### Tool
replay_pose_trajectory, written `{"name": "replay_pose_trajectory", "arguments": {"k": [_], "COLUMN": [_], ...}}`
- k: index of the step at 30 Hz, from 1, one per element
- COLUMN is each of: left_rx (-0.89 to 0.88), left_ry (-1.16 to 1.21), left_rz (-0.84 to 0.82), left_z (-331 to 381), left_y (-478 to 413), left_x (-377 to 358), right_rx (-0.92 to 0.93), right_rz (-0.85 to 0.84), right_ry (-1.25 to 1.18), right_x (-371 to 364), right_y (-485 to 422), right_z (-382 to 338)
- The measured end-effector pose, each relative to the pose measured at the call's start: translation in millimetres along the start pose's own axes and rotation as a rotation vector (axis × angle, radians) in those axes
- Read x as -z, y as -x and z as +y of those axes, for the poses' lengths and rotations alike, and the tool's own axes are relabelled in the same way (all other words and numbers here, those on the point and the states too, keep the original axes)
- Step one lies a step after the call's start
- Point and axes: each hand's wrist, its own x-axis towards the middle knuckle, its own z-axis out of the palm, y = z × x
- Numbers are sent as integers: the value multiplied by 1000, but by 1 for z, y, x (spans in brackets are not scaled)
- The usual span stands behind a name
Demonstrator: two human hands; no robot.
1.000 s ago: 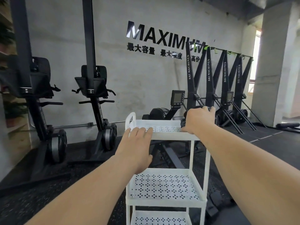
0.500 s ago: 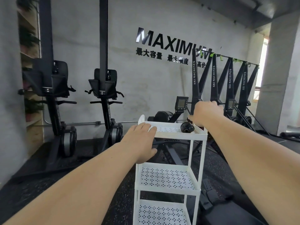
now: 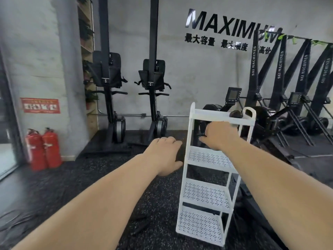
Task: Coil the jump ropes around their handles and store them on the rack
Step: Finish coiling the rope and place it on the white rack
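Both of my arms reach forward, bare as far as I can see them. My left forearm (image 3: 100, 195) runs from the near left up toward the middle, wrist straight. My left hand (image 3: 163, 156) hangs palm down with its back toward me, fingers loosely bent at the knuckles and close together, thumb lying along its right side. It holds nothing that I can see. My right forearm (image 3: 270, 177) comes in from the near right and angles toward the far left. My right hand (image 3: 220, 137) sits farther and higher than the left, well apart from it, back toward me, fingers curled and pointing left. Whether they close on anything I cannot tell.
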Motion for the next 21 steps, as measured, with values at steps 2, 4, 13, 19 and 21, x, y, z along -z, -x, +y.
{"name": "replay_pose_trajectory", "arguments": {"k": [2,4,13,19,21], "left_rx": [35,72,227,310,328], "left_ry": [11,15,90,154,178], "left_rz": [-41,-92,-303,-430,-464], "left_z": [-7,-15,-56,-89,-99], "left_y": [29,57,160,194,199], "left_x": [-18,-39,-148,-217,-237], "right_rx": [70,133,333,387,391], "right_rz": [-44,-71,-302,-454,-498], "right_ry": [-37,-48,-42,-5,16], "right_x": [-19,-39,-142,-210,-231], "right_y": [27,52,139,152,150], "right_z": [-28,-55,-155,-193,-202]}}
